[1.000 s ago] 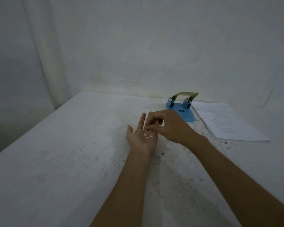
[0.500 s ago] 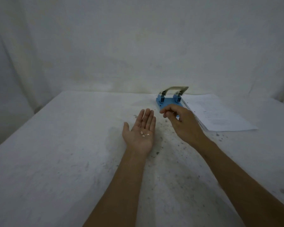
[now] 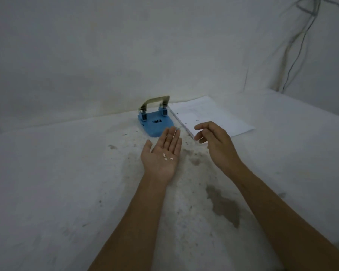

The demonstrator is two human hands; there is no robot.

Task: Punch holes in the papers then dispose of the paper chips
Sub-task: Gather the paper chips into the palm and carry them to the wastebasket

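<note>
While our left hand [image 3: 160, 155] lies flat and palm-up with the paper chips [image 3: 167, 157] loose on it, near the blue hole punch [image 3: 155, 122], our right hand [image 3: 215, 141] hovers unclenched and empty; any tilt or draught risks scattering them across the table [image 3: 47, 182].

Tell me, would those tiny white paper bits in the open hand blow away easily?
Probably. The tiny white paper chips lie loose on the flat, upturned left hand, with nothing closed over them. They look thin and very light, so a tilt or puff would likely scatter them.
</note>
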